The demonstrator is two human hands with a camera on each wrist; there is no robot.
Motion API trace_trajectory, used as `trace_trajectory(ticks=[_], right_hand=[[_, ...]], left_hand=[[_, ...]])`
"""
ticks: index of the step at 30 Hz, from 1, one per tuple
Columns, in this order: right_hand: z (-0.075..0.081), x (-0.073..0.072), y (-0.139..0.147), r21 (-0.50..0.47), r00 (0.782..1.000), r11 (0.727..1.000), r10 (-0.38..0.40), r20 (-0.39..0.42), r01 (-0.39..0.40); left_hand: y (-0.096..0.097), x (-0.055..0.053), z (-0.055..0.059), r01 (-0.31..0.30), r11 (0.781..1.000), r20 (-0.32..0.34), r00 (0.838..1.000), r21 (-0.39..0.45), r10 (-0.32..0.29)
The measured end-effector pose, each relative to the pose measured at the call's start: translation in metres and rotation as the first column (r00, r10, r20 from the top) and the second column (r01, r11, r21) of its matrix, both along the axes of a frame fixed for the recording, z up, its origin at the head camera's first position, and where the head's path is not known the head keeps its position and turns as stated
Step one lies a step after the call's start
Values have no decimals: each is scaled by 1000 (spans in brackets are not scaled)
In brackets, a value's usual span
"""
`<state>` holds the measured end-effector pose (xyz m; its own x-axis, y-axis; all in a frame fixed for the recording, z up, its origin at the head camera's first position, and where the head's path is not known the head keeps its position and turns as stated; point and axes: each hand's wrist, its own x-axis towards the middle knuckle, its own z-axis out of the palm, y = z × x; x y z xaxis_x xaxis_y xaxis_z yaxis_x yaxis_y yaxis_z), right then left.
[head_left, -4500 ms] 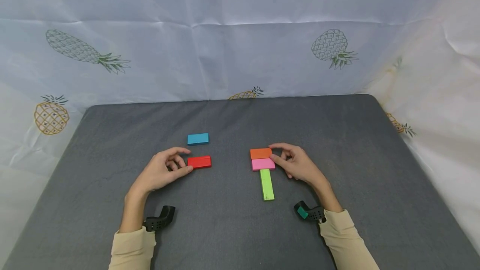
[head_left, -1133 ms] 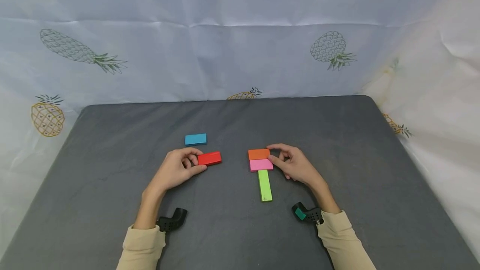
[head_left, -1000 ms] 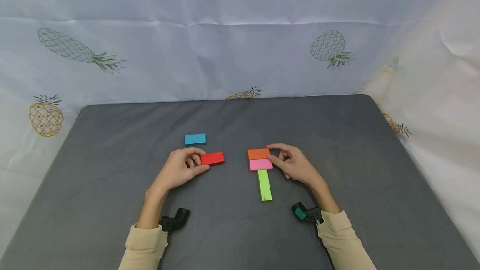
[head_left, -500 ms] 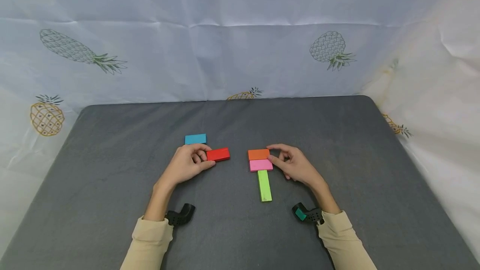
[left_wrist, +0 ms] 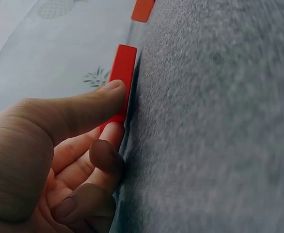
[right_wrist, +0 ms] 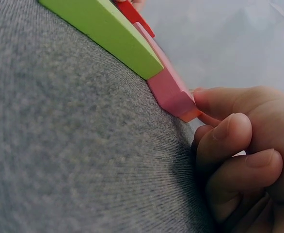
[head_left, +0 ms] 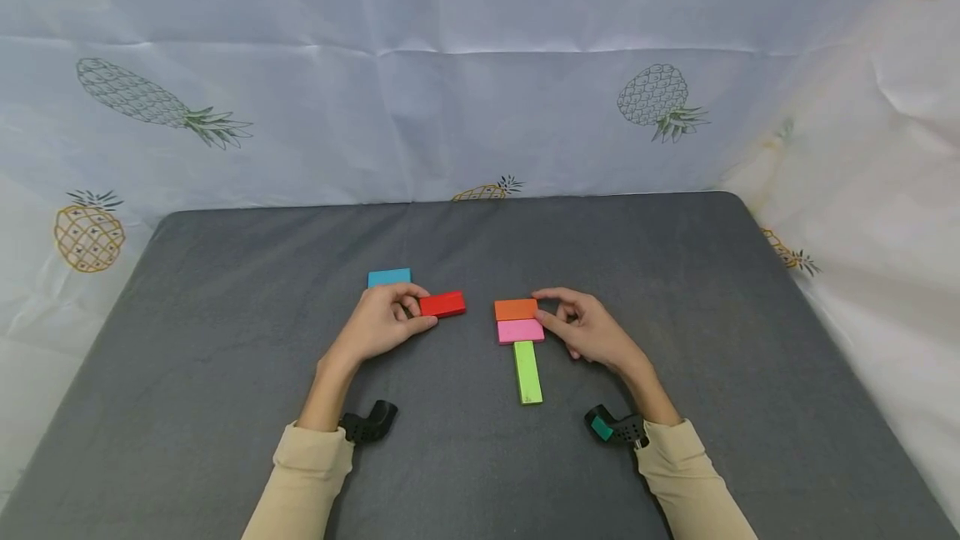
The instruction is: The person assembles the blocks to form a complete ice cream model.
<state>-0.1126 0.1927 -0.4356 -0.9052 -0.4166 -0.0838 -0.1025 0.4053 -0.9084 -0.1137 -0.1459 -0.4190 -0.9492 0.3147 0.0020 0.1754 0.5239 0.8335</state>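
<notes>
My left hand [head_left: 386,322] pinches the left end of a red block [head_left: 442,304] between thumb and fingers. In the left wrist view, the thumb lies across the red block [left_wrist: 123,65]; whether it touches the table is unclear. To its right, an orange block [head_left: 515,309] lies against the far side of a pink block [head_left: 520,332]. A lime-green block [head_left: 528,373] runs from the pink one toward me, like a stem. My right hand [head_left: 585,327] holds the orange block's right end between thumb and index finger. The right wrist view shows the orange block [right_wrist: 190,115] mostly hidden behind the pink one.
A blue block [head_left: 389,277] lies behind my left hand, partly covered by it. All of this is on a dark grey cloth-covered table [head_left: 450,457]. A pale curtain [head_left: 480,115] with pineapple prints hangs along the table's far edge.
My left hand has carried the red block rightward and slightly away from me, nearer the orange block. It now covers part of the blue block. My right hand stays at the orange block.
</notes>
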Motion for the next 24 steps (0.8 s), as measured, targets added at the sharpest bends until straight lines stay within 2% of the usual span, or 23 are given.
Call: trace_trajectory(ticks=[24], right_hand=[[-1,-1,0,5,1000,1000,4,-9,-4]], left_hand=[[15,-10,2,19,999,-18,1000,-26,-20]])
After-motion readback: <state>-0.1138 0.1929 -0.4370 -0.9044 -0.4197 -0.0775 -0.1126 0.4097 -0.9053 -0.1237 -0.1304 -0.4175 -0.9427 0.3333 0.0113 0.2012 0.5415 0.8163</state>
